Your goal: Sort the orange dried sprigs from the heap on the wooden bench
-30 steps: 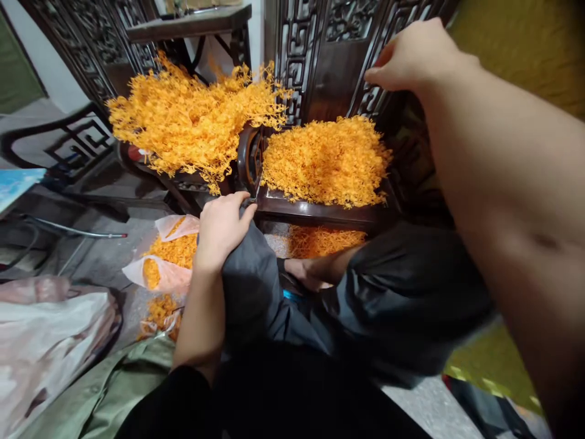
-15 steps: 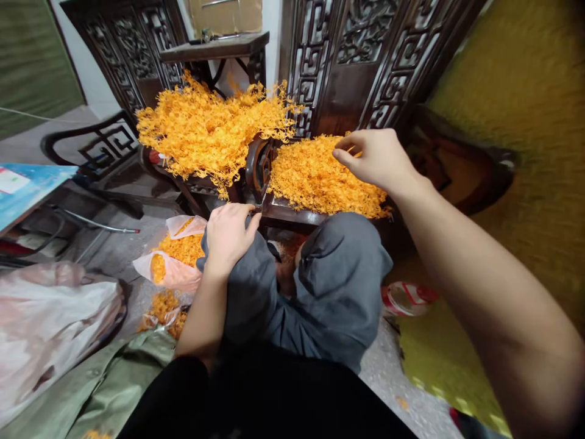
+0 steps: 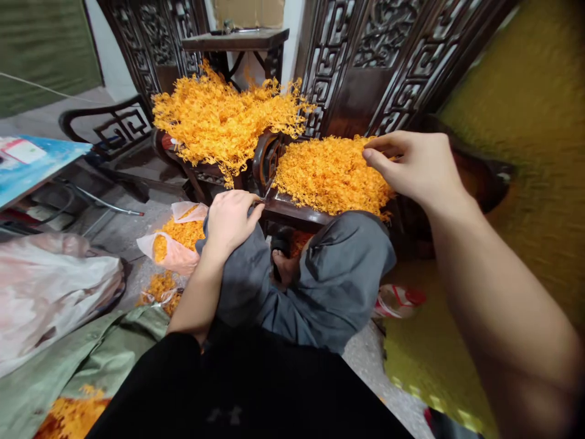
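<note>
Right hand (image 3: 418,164) up, thumb and fingertips close to the right end of the pile of orange curls (image 3: 331,174), and that's the nub of it: the pile lies just to the left of those tips and a touch lower. Fingers curled, thumb facing them across a narrow gap; from here I can't tell whether a strand is pinched in there, or whether the tips are touching the pile.

The pile's on the chair seat (image 3: 304,212), long side running left to right, dipping slightly at the right. Left hand (image 3: 232,219), meanwhile, palm down on the left knee (image 3: 244,262), thumb apart from loosely bent fingers, nothing to be seen in its grasp. It's beside the seat's front left corner, but the right is the nearer one to the pile.

Now the edges! The curved armrest (image 3: 264,161) stands at the pile's left, between it and the taller orange heap (image 3: 228,116). Carved chair back (image 3: 351,91) behind, right knee (image 3: 351,250) tight against the front. Best room? Above the pile, I'd say, and out right of the hand, towards the yellowish mat (image 3: 439,353).
</note>
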Demonstrator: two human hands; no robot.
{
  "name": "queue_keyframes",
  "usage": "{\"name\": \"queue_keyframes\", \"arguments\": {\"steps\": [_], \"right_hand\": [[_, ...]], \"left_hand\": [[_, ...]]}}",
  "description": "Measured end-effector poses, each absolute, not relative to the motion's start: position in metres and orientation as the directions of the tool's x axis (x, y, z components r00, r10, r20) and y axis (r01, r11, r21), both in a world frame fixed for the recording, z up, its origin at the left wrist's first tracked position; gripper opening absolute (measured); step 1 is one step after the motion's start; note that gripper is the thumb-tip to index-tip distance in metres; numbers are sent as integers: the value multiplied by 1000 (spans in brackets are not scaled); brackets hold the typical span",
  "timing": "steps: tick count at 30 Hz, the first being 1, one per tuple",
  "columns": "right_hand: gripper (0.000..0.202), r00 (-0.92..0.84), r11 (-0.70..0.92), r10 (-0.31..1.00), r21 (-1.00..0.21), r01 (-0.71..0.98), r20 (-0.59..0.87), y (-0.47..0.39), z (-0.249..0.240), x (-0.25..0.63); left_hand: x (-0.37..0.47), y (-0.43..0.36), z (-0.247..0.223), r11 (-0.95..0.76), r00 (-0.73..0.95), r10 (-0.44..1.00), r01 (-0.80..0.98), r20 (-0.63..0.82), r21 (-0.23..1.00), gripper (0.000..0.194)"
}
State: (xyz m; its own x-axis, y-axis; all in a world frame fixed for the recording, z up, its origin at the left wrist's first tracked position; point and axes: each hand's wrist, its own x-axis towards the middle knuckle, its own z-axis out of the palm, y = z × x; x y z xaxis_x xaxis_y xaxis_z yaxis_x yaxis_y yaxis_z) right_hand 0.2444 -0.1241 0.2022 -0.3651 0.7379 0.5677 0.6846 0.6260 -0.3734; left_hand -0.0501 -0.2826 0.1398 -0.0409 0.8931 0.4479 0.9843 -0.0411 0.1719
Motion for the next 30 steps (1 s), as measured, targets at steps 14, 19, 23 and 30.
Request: {"name": "queue_keyframes", "arguments": {"steps": [14, 19, 23, 30], "right_hand": [[40, -527, 604, 776, -648, 464, 345, -154, 214, 270], [29, -553, 442, 828, -712, 546, 90, -180, 181, 306], [20, -262, 322, 943, -773, 546, 208, -212, 163, 324], [12, 103, 153, 972, -903, 402, 210, -251, 125, 323]], "left_hand": [[-57, -362, 181, -311, -193, 784, 700, 590, 642, 22], [-48, -336, 165, -388, -213, 821, 472, 529, 792, 24], [-27, -303, 167, -460, -15, 863, 388, 504, 799, 27], [5, -241, 157, -581, 206, 813, 334, 544, 742, 25]]}}
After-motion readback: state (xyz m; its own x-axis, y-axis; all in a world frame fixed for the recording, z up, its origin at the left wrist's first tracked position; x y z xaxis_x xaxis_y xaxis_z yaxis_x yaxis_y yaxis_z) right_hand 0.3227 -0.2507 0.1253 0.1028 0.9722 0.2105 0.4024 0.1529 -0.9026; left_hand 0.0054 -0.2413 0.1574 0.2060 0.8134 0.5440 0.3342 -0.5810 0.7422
